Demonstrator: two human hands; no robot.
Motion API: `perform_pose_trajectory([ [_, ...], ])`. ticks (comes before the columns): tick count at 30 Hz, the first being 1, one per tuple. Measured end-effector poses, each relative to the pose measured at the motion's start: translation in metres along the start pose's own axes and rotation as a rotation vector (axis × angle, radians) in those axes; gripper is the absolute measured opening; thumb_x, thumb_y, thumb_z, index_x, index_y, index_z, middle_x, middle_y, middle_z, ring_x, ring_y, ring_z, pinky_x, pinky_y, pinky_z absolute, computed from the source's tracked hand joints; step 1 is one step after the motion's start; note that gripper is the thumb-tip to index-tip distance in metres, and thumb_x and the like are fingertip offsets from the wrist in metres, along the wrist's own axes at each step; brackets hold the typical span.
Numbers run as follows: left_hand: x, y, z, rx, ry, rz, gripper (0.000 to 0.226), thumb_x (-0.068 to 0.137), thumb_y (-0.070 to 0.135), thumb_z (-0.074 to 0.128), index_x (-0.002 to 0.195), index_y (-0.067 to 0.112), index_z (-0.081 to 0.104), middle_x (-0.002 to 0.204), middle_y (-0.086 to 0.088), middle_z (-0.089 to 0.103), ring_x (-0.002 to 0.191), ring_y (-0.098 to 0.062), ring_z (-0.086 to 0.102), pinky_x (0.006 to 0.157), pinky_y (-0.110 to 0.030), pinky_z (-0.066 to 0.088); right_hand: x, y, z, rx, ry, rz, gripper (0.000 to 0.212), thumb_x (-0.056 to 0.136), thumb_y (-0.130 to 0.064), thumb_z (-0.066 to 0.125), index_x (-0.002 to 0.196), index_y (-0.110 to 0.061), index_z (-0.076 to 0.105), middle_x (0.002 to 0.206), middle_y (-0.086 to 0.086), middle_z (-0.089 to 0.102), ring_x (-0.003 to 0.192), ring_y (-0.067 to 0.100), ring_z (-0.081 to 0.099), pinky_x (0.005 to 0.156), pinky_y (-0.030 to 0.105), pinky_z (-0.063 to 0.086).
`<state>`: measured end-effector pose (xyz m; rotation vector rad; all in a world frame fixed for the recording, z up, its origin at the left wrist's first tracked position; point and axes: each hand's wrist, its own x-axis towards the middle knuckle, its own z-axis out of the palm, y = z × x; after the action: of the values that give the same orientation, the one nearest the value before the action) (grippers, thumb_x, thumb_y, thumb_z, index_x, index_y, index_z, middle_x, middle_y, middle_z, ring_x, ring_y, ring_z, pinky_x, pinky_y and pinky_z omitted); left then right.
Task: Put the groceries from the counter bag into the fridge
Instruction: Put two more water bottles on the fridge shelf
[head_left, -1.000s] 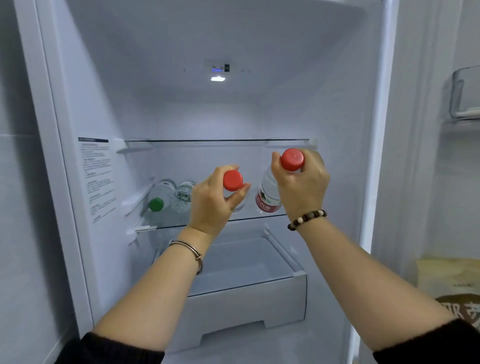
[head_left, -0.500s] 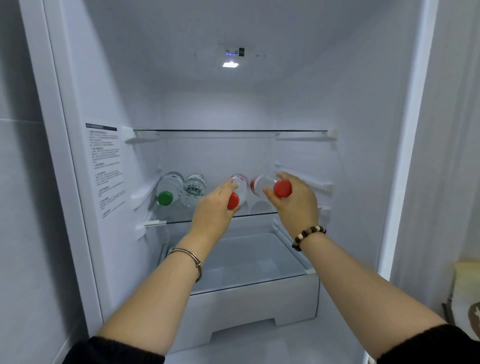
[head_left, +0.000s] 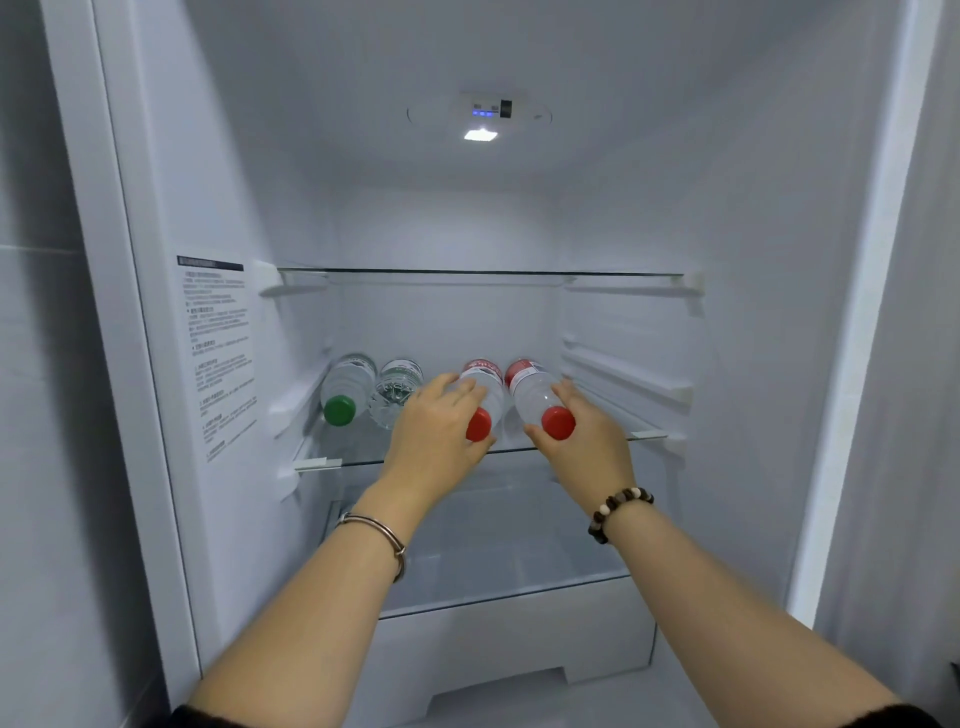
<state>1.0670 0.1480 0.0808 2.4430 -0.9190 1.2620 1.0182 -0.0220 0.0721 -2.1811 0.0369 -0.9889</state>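
A second ago both red-capped bottles were held upright by their necks in front of the glass shelf (head_left: 647, 435); half a second ago they were tipping over. Now they lie on their sides on that shelf with caps pointing out toward the camera and labelled bases toward the back of the fridge (head_left: 753, 234). The left hand (head_left: 434, 423) is draped over the shoulder of the left red-capped bottle (head_left: 488, 387), fingers curled across its top and thumb tucked below the cap. The right hand (head_left: 584, 441) holds the right red-capped bottle (head_left: 530, 397) at the neck, thumb on the near side and fingers running along the far side. The two bottles lie just beside each other on the right half of the shelf. On the shelf's left half a green-capped bottle (head_left: 345, 389) lies by the wall, and a clear bottle (head_left: 397, 389) lies next to it with what seems to be its base facing out. From this angle I cannot tell whether the bottles' full weight is on the glass or whether either grip has begun to loosen. Judging by how they lie, this pair is as good as placed. What remains is to let go without setting them rolling toward the shelf's front edge, then return for whatever the bag, not in view here, may hold.
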Motion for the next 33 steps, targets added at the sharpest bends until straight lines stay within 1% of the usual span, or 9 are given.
perform_pose_trajectory([
  [2,0.002,-0.002,-0.004,0.028,-0.016,0.057,0.059,0.074,0.038,0.077,0.123,0.009,0.061,0.127,-0.005,0.062,0.127,-0.03,0.047,0.104,-0.048,0.036,0.005,-0.003,0.002,0.011,-0.04,0.037,0.061,0.082,-0.033,0.067,0.138,-0.022,0.045,0.138,-0.003,0.051,0.118,0.017,0.054,0.098,0.034,0.046],
  [4,0.005,-0.003,-0.007,0.047,-0.078,0.074,0.061,0.082,0.046,0.066,0.133,0.015,0.053,0.139,0.0,0.052,0.139,-0.025,0.03,0.113,-0.047,0.021,0.011,-0.007,0.003,0.015,-0.075,0.043,0.057,0.083,-0.03,0.066,0.136,-0.021,0.047,0.131,-0.001,0.057,0.109,0.017,0.057,0.09,0.027,0.047],
  [6,0.007,-0.005,-0.008,0.076,-0.138,0.044,0.063,0.087,0.053,0.054,0.14,0.02,0.043,0.148,0.004,0.041,0.145,-0.021,0.015,0.116,-0.045,0.009,0.017,-0.011,0.003,-0.023,-0.111,0.003,0.053,0.083,-0.024,0.065,0.134,-0.019,0.049,0.127,0.001,0.059,0.107,0.017,0.057,0.084,0.02,0.042],
  [9,0.011,-0.01,-0.007,0.088,-0.219,-0.013,0.062,0.093,0.054,0.042,0.146,0.023,0.033,0.154,0.006,0.029,0.146,-0.018,0.003,0.118,-0.045,0.003,0.026,-0.015,0.004,-0.064,-0.179,-0.015,0.057,0.083,-0.021,0.065,0.137,-0.017,0.046,0.133,0.003,0.055,0.115,0.019,0.054,0.086,0.018,0.037],
  [16,0.02,-0.024,-0.003,0.198,-0.28,-0.142,0.052,0.098,0.045,0.037,0.146,0.025,0.031,0.153,0.005,0.03,0.146,-0.024,0.001,0.115,-0.053,-0.001,0.042,-0.017,0.019,-0.007,-0.258,0.017,0.061,0.082,-0.016,0.064,0.139,-0.016,0.044,0.134,0.005,0.053,0.112,0.017,0.056,0.085,0.019,0.042],
  [22,0.028,-0.032,0.003,0.219,-0.305,-0.284,0.049,0.098,0.039,0.04,0.144,0.025,0.034,0.154,0.004,0.029,0.146,-0.025,0.0,0.114,-0.056,-0.002,0.057,-0.022,0.038,-0.068,-0.314,-0.012,0.062,0.081,-0.017,0.062,0.14,-0.018,0.042,0.131,0.004,0.056,0.093,0.011,0.056,0.077,0.019,0.043],
  [27,0.031,-0.035,0.005,0.211,-0.298,-0.368,0.045,0.096,0.043,0.043,0.14,0.033,0.039,0.154,0.001,0.026,0.145,-0.027,0.005,0.113,-0.06,0.011,0.066,-0.021,0.044,-0.073,-0.333,0.002,0.063,0.084,-0.019,0.062,0.141,-0.016,0.038,0.136,0.005,0.051,0.111,0.019,0.056,0.083,0.021,0.042],
  [30,0.032,-0.035,0.006,0.17,-0.289,-0.409,0.046,0.095,0.045,0.045,0.139,0.035,0.039,0.152,0.0,0.029,0.144,-0.026,0.01,0.112,-0.06,0.013,0.069,-0.023,0.048,-0.084,-0.343,0.004,0.061,0.085,-0.019,0.061,0.142,-0.013,0.036,0.139,0.006,0.048,0.116,0.019,0.052,0.083,0.02,0.037],
  [33,0.031,-0.036,0.007,0.176,-0.28,-0.408,0.045,0.095,0.046,0.045,0.138,0.034,0.041,0.15,0.0,0.033,0.142,-0.025,0.013,0.111,-0.059,0.016,0.072,-0.023,0.05,-0.129,-0.355,-0.015,0.063,0.086,-0.021,0.06,0.143,-0.013,0.034,0.145,0.005,0.041,0.125,0.02,0.046,0.091,0.022,0.036],
])
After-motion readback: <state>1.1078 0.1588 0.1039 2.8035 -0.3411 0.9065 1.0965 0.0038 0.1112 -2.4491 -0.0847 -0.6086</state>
